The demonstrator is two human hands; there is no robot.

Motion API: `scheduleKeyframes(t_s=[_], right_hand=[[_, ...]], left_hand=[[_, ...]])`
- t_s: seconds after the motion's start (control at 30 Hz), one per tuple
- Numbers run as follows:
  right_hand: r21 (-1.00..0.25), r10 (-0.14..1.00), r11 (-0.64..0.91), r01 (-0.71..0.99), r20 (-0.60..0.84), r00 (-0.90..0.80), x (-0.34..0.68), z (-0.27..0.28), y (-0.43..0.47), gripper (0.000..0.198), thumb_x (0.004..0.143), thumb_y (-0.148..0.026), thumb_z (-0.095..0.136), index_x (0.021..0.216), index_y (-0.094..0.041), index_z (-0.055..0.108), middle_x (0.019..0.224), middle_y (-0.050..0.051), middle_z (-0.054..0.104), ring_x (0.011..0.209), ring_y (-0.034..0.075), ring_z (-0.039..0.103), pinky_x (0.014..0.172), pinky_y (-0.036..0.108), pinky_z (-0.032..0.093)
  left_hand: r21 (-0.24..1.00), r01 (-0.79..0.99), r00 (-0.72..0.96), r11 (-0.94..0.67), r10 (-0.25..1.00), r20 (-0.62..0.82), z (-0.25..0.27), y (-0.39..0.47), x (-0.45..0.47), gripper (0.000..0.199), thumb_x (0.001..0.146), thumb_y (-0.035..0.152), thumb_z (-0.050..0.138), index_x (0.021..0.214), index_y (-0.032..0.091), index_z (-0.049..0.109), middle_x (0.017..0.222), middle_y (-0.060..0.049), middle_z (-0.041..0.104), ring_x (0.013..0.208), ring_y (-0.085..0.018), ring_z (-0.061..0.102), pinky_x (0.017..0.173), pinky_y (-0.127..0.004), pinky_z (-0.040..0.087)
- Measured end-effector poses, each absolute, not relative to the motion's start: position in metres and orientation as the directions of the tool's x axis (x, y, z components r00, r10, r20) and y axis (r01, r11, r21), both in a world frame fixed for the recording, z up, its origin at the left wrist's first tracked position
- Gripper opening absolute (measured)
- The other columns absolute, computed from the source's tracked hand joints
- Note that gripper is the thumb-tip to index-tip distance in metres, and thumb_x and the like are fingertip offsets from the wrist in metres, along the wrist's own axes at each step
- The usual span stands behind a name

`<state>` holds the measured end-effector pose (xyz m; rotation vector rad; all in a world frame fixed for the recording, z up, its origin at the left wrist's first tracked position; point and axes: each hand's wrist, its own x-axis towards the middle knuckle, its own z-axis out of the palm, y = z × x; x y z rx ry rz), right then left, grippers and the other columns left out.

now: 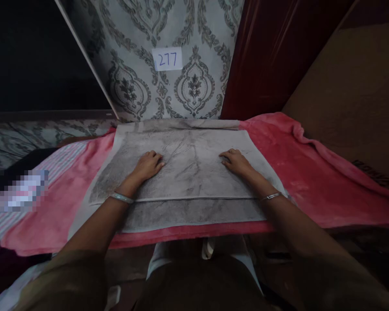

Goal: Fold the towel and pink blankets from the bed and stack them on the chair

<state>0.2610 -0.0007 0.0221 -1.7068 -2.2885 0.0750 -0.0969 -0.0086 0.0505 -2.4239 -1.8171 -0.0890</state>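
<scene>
Grey cloth (194, 181), laid in flat layers on top of a pink blanket (311, 172), creased through the middle, with a lower layer showing along the near edge. Beyond its left end, a dark screen (42, 56); nearer, left of the cloth, striped fabric (64, 155) with a pixelated patch, too blurred to tell. On the cloth's left half, left hand (148, 165), palm down, unclenched, fingers loosely bent and touching it; pale bracelet (123, 198) at the wrist. Behind the cloth, on a patterned wall (194, 82), a white card (167, 59) marked 277. On the cloth's right half, right hand (237, 162), also palm down and relaxed open, fingertips touching it; silvery bracelet (272, 195) at the wrist. Behind the cloth's right end, a dark red panel (272, 47); farther right, brown cardboard (352, 86) with dark lettering, cannot tell whether a box.
</scene>
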Motion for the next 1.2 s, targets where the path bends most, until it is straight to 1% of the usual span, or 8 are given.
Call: scheduleKeyframes(t_s=[0.1,0.2,0.33,0.47,0.63,0.83,1.03,1.2], right_hand=[[-0.138,0.922,0.345,0.928,0.236,-0.308,0.263,0.022,-0.006,0.047,0.094,-0.034,0.053,0.139,-0.019,0.058,0.136,0.015,0.058,0.125,0.032,0.049,0.103,0.044,0.043],[-0.085,0.892,0.433,0.898,0.183,-0.413,0.262,0.011,-0.019,0.054,0.099,-0.047,0.043,0.149,-0.027,0.047,0.157,0.008,0.042,0.141,0.031,0.037,0.112,0.05,0.035],[-0.075,0.969,0.243,0.967,0.064,-0.238,0.284,-0.001,-0.026,0.055,0.103,-0.048,0.03,0.154,-0.03,0.039,0.164,0.004,0.03,0.149,0.029,0.028,0.117,0.056,0.027],[-0.077,0.998,0.063,0.995,0.021,-0.062,0.287,0.009,-0.018,0.056,0.102,-0.047,0.033,0.154,-0.025,0.041,0.162,0.011,0.032,0.149,0.035,0.026,0.113,0.063,0.029],[-0.153,0.926,0.377,0.914,0.046,-0.374,0.222,0.021,0.011,0.056,0.103,-0.044,0.03,0.157,-0.029,0.033,0.165,0.008,0.026,0.152,0.03,0.021,0.118,0.057,0.022],[-0.171,0.888,0.454,0.875,0.009,-0.459,0.209,0.007,0.069,0.059,0.104,-0.05,0.025,0.159,-0.027,0.029,0.167,0.005,0.019,0.154,0.027,0.016,0.121,0.056,0.016],[-0.129,0.93,0.366,0.922,0.027,-0.366,0.243,0.004,0.131,0.061,0.102,-0.055,0.026,0.158,-0.031,0.03,0.166,0.003,0.02,0.153,0.027,0.017,0.121,0.058,0.017],[-0.09,0.993,0.113,0.99,-0.01,-0.114,0.296,-0.001,0.164,0.064,0.1,-0.056,0.026,0.158,-0.03,0.03,0.166,0.005,0.024,0.153,0.031,0.019,0.119,0.062,0.02]], left_hand=[[-0.042,0.945,0.328,-0.325,0.929,0.172,0.046,-0.013,-0.098,0.051,0.096,0.046,0.044,0.136,0.017,0.058,0.141,-0.017,0.053,0.127,-0.034,0.049,0.105,-0.048,0.041],[-0.004,0.904,0.425,-0.426,0.9,0.093,0.035,-0.027,-0.09,0.06,0.097,0.051,0.04,0.151,0.026,0.043,0.161,-0.01,0.036,0.146,-0.037,0.032,0.115,-0.056,0.029],[0.019,0.942,0.336,-0.336,0.941,-0.04,0.029,-0.035,-0.095,0.063,0.099,0.054,0.033,0.157,0.029,0.031,0.166,-0.006,0.025,0.152,-0.036,0.019,0.119,-0.061,0.018],[0.005,0.986,0.167,-0.167,0.985,-0.042,0.042,-0.02,-0.097,0.067,0.098,0.057,0.033,0.156,0.023,0.034,0.165,-0.012,0.026,0.151,-0.039,0.023,0.116,-0.064,0.023],[0.088,0.899,0.431,-0.429,0.902,-0.006,0.044,0.018,-0.047,0.064,0.1,0.053,0.03,0.157,0.025,0.032,0.166,-0.009,0.023,0.154,-0.031,0.018,0.122,-0.06,0.014],[0.121,0.866,0.489,-0.485,0.872,-0.01,0.021,0.07,-0.042,0.061,0.101,0.053,0.028,0.157,0.03,0.03,0.166,-0.006,0.025,0.154,-0.029,0.018,0.122,-0.062,0.012],[0.038,0.941,0.336,-0.337,0.942,0.019,0.024,0.124,-0.086,0.062,0.1,0.054,0.029,0.157,0.028,0.031,0.166,-0.007,0.024,0.153,-0.031,0.02,0.12,-0.063,0.014],[0.001,0.986,0.167,-0.167,0.986,0.028,0.027,0.159,-0.133,0.06,0.1,0.051,0.027,0.156,0.029,0.033,0.164,-0.007,0.03,0.152,-0.03,0.024,0.12,-0.063,0.012]])
